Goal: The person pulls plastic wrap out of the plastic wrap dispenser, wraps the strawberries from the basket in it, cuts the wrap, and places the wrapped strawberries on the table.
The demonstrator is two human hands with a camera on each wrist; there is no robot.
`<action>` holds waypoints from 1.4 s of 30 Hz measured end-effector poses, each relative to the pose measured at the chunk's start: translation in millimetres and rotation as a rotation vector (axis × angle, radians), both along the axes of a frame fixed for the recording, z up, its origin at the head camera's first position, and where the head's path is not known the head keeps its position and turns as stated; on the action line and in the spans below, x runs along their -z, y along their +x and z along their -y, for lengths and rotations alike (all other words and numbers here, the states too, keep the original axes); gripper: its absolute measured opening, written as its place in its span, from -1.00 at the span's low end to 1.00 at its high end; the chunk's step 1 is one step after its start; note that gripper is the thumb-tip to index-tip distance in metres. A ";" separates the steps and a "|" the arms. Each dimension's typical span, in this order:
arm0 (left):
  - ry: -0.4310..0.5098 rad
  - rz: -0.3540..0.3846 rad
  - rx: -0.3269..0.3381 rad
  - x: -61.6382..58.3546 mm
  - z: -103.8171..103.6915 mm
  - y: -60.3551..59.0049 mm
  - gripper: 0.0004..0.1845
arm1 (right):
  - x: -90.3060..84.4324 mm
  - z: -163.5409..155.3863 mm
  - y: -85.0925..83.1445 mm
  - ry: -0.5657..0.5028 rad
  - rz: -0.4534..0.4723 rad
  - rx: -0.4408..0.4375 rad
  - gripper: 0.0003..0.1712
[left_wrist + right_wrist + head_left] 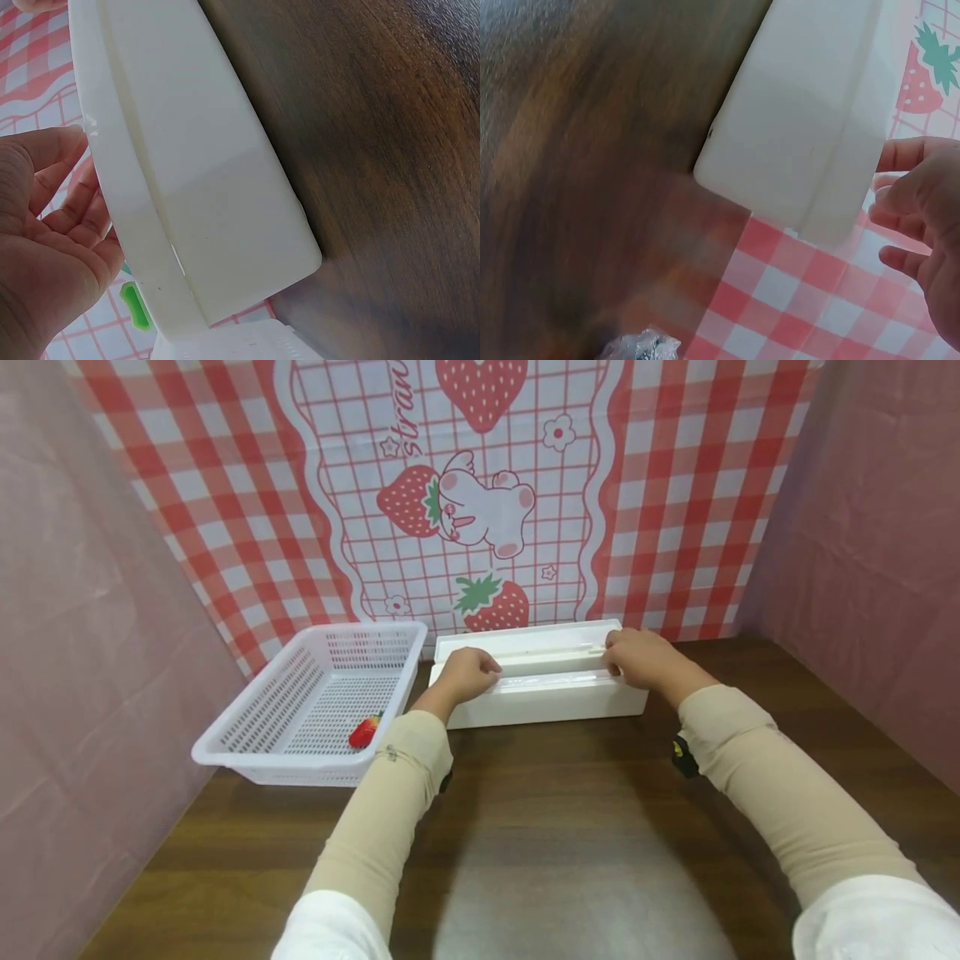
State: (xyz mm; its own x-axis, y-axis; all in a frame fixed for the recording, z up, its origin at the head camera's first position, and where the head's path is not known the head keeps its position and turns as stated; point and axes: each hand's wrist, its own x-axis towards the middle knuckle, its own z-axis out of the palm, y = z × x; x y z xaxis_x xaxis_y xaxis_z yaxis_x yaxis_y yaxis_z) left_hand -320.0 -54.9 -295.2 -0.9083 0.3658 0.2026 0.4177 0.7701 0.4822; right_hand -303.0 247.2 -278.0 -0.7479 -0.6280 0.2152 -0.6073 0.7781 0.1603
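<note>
A long white plastic box (547, 697) lies across the dark wooden table (570, 852), its lid raised at the back. My left hand (467, 673) rests over the top front edge near the box's left end. In the left wrist view this hand (52, 225) shows loosely curled fingers beside the box's rim (202, 172), the thumb tip just touching it. My right hand (636, 658) lies on the right end of the same edge. In the right wrist view its fingers (900, 195) hang loosely curled next to the box (810, 127), gripping nothing.
A white perforated basket (300, 767) stands left of the box, its edge also in the left wrist view (225, 346), with one red strawberry (364, 732) inside. A red checked strawberry cloth (675, 493) hangs behind. Pink cloth walls (862, 568) close both sides.
</note>
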 end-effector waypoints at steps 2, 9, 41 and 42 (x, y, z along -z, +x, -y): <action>-0.006 -0.002 0.004 -0.1 0.1 -0.8 -0.82 | -1.5 -1.0 -0.3 -0.008 -0.024 -0.008 -0.70; -0.081 0.064 0.045 -7.1 1.8 1.0 -0.80 | -4.7 -0.2 -4.7 -0.143 0.161 0.007 -0.76; -0.109 -0.056 0.044 -10.2 -2.1 -3.1 -0.80 | 11.2 21.6 -7.8 -0.342 0.213 0.067 -0.67; -0.107 -0.063 0.040 -10.0 -2.2 -3.3 -0.80 | 12.1 26.1 -8.4 -0.328 0.203 0.072 -0.64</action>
